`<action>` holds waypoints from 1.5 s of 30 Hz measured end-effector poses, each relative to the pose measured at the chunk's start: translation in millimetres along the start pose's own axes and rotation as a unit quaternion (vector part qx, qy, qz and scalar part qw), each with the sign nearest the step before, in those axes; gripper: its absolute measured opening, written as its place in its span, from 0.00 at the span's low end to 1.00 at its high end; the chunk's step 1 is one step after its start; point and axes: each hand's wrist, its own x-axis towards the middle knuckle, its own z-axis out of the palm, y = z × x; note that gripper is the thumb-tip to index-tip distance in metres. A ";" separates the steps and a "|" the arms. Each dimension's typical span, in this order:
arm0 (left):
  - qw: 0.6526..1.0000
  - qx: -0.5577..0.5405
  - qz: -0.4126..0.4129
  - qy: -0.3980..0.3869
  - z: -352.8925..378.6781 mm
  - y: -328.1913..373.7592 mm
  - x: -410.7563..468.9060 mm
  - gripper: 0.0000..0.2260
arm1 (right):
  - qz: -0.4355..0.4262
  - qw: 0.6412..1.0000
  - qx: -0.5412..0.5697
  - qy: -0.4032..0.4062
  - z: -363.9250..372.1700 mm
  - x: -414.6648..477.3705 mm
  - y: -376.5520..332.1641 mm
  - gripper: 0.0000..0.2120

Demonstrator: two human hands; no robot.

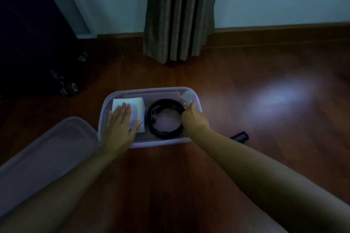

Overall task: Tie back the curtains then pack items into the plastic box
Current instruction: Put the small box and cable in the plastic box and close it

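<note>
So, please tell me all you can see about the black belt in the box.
The belt is black and coiled into a round loop, lying flat on the bottom of the clear box, in its right half. A buckle or metal part shows on its left side. The right hand touches its right edge. A white packet lies beside it, apart.
</note>
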 end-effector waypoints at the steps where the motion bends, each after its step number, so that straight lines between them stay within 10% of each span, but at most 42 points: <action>1: 1.000 -0.002 -0.001 0.002 -0.1 0.7 -0.1 0.37 | -0.006 1.000 0.013 0.013 -1.9 -2.0 2.5 0.21; 8: 1.000 0.008 -0.001 0.004 1.6 -0.2 2.2 0.38 | 0.053 0.960 0.151 0.228 3.2 -29.5 63.3 0.17; 16: 1.000 0.007 0.001 0.002 1.4 1.2 1.4 0.36 | 0.273 0.959 0.069 -0.015 56.7 -45.0 113.3 0.24; 27: 1.000 0.000 -0.004 0.005 0.6 1.9 1.5 0.36 | 0.255 0.953 0.148 0.075 57.9 -34.4 121.9 0.09; 30: 1.000 -0.013 -0.004 0.014 -1.2 0.3 0.1 0.36 | 0.283 0.884 0.337 0.157 39.3 -23.3 121.4 0.10; 36: 0.996 -0.023 -0.044 0.071 -12.0 -11.1 2.9 0.33 | 0.043 0.890 0.382 0.247 -24.9 -17.2 47.1 0.15; 45: 0.996 -0.007 -0.076 0.037 -3.9 -24.0 2.9 0.35 | -0.117 0.976 0.185 0.019 26.3 10.7 -33.0 0.12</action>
